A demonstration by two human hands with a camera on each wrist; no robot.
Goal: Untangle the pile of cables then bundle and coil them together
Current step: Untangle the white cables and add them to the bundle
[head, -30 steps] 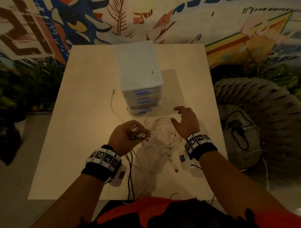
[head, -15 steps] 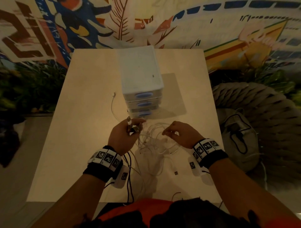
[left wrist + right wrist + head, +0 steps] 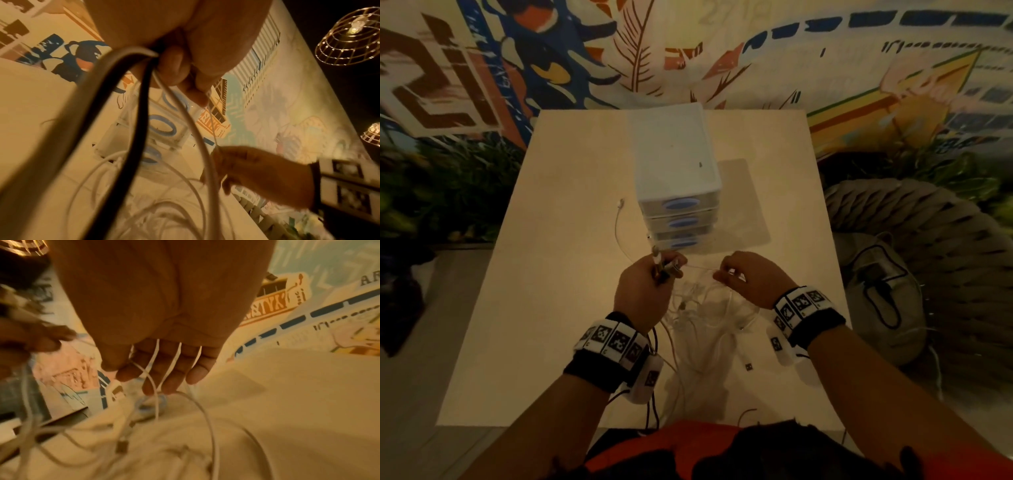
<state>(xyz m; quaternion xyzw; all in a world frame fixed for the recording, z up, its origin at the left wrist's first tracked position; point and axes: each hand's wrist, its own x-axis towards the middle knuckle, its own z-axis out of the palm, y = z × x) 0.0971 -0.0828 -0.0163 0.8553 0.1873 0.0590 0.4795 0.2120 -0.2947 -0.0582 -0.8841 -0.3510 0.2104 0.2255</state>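
Note:
A tangle of thin white cables (image 3: 705,308) hangs between my hands above the pale table (image 3: 544,308). My left hand (image 3: 643,287) grips a bunch of cable ends with plugs (image 3: 662,265) sticking up from the fist; white and black cables (image 3: 141,100) run out of its curled fingers. My right hand (image 3: 748,277), just right of it, has its fingers curled round white cable strands (image 3: 156,363). One thin strand (image 3: 700,267) runs between the two hands. Loops and plugs (image 3: 123,444) of the pile lie on the table below.
A white three-drawer box (image 3: 676,178) with blue handles stands just beyond my hands. One loose white cable (image 3: 618,226) trails left of it. Black wrist-camera leads (image 3: 652,404) hang off the near table edge. A grey bag (image 3: 883,294) and woven pouf (image 3: 928,240) sit right of the table.
My right hand went from lying open over the pile to curling round strands and lifting them. Both hands rose towards the drawer box, taking the tangle up.

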